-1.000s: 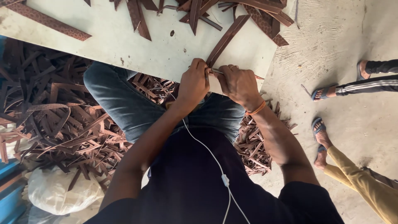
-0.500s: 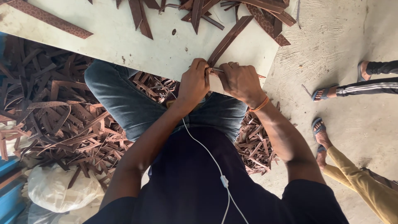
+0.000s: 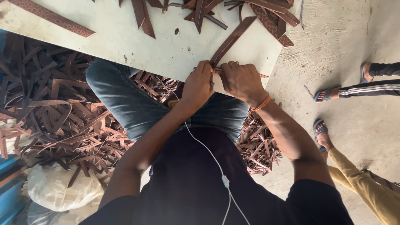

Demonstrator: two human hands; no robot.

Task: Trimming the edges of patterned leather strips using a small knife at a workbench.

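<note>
A long brown strip (image 3: 233, 39) lies slanted on the pale board (image 3: 125, 41), its near end at the board's front edge. My left hand (image 3: 199, 85) and my right hand (image 3: 241, 81) meet there, both with fingers pinched on that end of the strip. An orange band circles my right wrist. More brown strips (image 3: 266, 12) are heaped at the far side of the board. What the fingers hold besides the strip is hidden.
A large heap of brown strip offcuts (image 3: 58, 116) covers the floor at left and under my legs. A white sack (image 3: 62, 187) lies at lower left. Other people's sandalled feet (image 3: 329, 93) and a yellow trouser leg (image 3: 366, 187) stand on the concrete at right.
Both hands stay pinched on the strip's end at the board's edge; only small shifts of fingers and of the view.
</note>
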